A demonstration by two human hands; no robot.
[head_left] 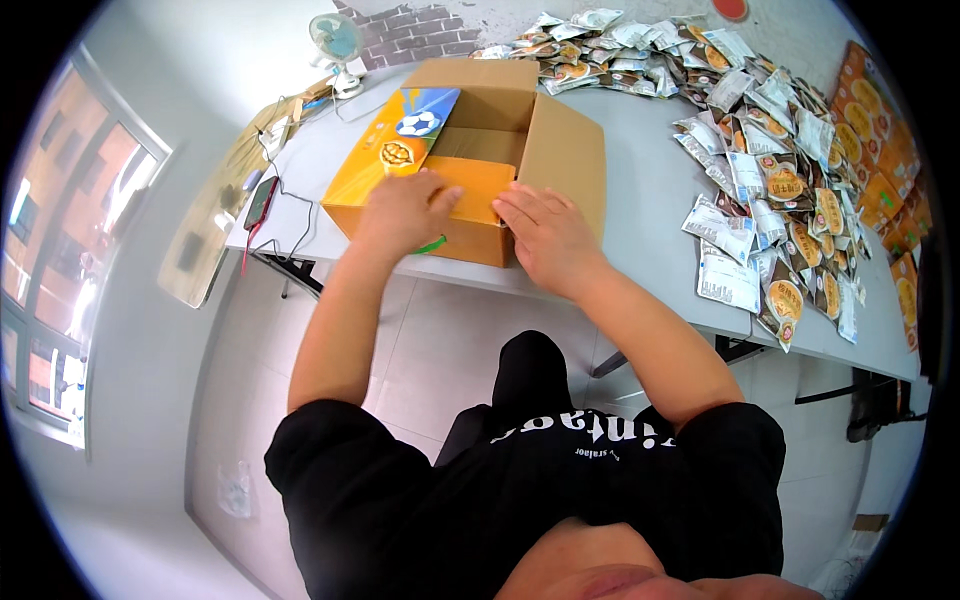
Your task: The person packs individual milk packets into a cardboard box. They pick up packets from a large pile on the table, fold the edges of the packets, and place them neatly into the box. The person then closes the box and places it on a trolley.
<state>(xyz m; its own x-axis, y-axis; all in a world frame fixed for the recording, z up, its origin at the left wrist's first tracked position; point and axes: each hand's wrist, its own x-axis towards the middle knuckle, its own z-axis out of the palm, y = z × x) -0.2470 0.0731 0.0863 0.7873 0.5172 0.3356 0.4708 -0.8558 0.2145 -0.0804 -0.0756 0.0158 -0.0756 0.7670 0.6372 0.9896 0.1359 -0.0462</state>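
A large open carton (565,150) stands at the table's near edge, its brown inside showing and its left flap printed orange with a football. At its front lies an orange panel (485,178); I cannot tell whether it is a folded-in flap or a smaller box. My left hand (402,212) rests over the panel's left part, thumb spread away from the fingers, whose tips are partly hidden. My right hand (548,238) lies at the panel's right end by the carton's front corner, fingers stretched out and touching the edge. Its thumb is hidden.
A heap of foil snack packets (790,185) covers the table's right side and far edge. To the left are a phone (262,203) with cables and a small fan (340,48). Orange printed cartons (870,130) stand at the far right. A clear plastic bag (236,490) lies on the floor.
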